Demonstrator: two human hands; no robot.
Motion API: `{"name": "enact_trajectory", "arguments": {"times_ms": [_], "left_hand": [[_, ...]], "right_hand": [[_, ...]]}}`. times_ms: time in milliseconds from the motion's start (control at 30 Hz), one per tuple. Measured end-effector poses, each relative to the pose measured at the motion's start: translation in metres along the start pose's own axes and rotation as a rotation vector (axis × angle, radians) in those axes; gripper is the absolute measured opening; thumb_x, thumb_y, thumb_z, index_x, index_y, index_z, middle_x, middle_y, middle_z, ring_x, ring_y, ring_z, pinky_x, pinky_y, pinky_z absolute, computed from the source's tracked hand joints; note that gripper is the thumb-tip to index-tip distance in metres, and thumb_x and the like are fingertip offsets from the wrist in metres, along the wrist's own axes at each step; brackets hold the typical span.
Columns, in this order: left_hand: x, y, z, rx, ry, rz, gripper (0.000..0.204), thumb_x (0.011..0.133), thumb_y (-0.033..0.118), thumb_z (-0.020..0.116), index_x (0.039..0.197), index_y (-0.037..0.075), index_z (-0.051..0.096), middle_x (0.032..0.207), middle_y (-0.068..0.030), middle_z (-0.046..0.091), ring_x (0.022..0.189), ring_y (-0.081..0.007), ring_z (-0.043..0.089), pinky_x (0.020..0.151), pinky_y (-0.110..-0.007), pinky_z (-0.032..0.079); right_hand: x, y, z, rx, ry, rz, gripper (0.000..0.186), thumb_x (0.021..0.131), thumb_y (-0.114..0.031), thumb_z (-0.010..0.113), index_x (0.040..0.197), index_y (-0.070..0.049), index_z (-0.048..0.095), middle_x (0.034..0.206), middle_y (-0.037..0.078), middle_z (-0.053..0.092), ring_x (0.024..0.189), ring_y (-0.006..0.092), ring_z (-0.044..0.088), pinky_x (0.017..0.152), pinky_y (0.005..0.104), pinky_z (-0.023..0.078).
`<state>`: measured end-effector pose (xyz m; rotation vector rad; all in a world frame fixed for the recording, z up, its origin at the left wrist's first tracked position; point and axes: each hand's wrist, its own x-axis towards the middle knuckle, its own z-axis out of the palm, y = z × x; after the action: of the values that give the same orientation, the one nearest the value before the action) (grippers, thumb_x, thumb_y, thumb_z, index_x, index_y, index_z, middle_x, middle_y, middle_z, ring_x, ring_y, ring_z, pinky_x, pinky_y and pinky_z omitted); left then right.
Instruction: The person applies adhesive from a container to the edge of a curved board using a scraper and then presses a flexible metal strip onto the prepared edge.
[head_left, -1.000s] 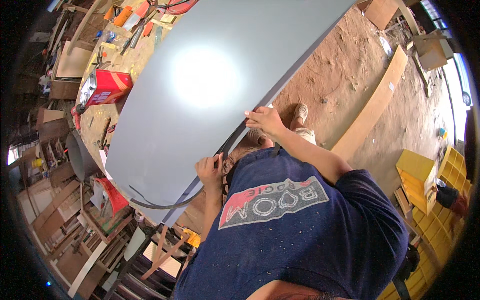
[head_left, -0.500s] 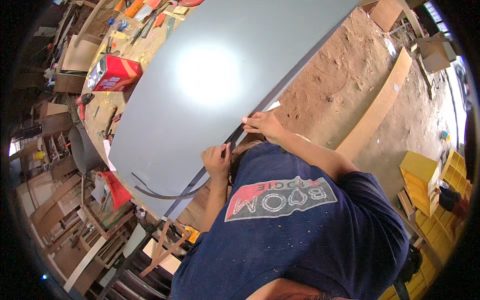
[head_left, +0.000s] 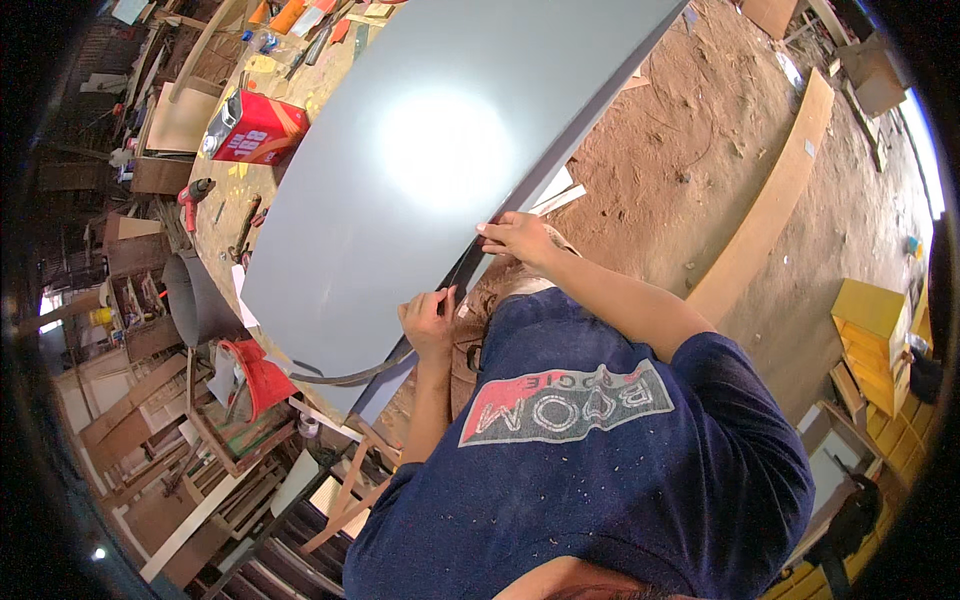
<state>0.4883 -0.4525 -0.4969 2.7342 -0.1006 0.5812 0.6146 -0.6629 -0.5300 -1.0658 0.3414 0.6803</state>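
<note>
A large grey panel with a glossy, light-reflecting face lies slantwise before me. Along its near edge runs a thin dark strip of edge banding, its loose tail curving over the panel's lower left corner. My left hand is closed round the strip, thumb up, beside the edge. Farther up the same edge, my right hand has its fingertips pinched at the strip where it meets the panel. Fingers partly cover the strip there, so how firmly it sits cannot be seen.
Left of the panel, a red metal can and a red heat gun rest on the cluttered workbench. A red bucket-like container stands lower left. A long curved wooden board lies on the dirt floor at right, with yellow shelving beyond.
The view has shifted slightly, so bench and panel appear farther right. Both hands keep nearly the same places on the edge. The strip's loose tail lies lower and flatter.
</note>
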Motion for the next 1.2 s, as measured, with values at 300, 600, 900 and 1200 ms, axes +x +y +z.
{"name": "enact_trajectory", "arguments": {"times_ms": [300, 600, 900, 1200], "left_hand": [[-0.058, -0.033, -0.05, 0.096, -0.076, -0.068, 0.011, 0.089, 0.02, 0.082, 0.091, 0.012, 0.075, 0.083, -0.003, 0.072, 0.076, -0.0233, 0.067, 0.074, -0.04, 0.042], [-0.115, -0.068, -0.09, 0.19, -0.073, -0.106, 0.013, 0.092, 0.026, 0.079, 0.101, 0.015, 0.077, 0.09, -0.0029, 0.076, 0.084, -0.0227, 0.07, 0.079, -0.04, 0.043], [-0.15, -0.096, -0.134, 0.2, -0.146, -0.171, 0.012, 0.093, 0.027, 0.076, 0.096, 0.015, 0.073, 0.09, -0.0032, 0.073, 0.087, -0.0252, 0.069, 0.083, -0.043, 0.042], [-0.199, -0.151, -0.179, 0.24, -0.19, -0.212, 0.013, 0.093, 0.022, 0.074, 0.105, 0.016, 0.073, 0.099, -0.0036, 0.074, 0.097, -0.0243, 0.068, 0.086, -0.043, 0.042]], "right_hand": [[-0.022, 0.054, 0.058, -0.103, 0.083, -0.07, 0.049, 0.093, -0.03, 0.084, 0.108, 0.014, 0.069, 0.102, 0.017, 0.074, 0.089, 0.0227, 0.075, 0.08, 0.0336, 0.066], [-0.028, 0.089, 0.081, -0.127, 0.034, -0.012, 0.035, 0.098, -0.024, 0.079, 0.101, 0.009, 0.067, 0.098, 0.01, 0.068, 0.093, 0.0195, 0.071, 0.088, 0.0345, 0.066], [-0.03, 0.111, 0.097, -0.081, 0.087, -0.048, 0.036, 0.099, -0.028, 0.079, 0.095, 0.006, 0.067, 0.094, 0.009, 0.067, 0.09, 0.0176, 0.07, 0.087, 0.033, 0.066], [-0.024, 0.128, 0.117, -0.074, 0.203, -0.083, 0.032, 0.099, -0.027, 0.077, 0.093, 0.002, 0.065, 0.086, 0.007, 0.061, 0.081, 0.015, 0.064, 0.084, 0.0318, 0.064]]}}
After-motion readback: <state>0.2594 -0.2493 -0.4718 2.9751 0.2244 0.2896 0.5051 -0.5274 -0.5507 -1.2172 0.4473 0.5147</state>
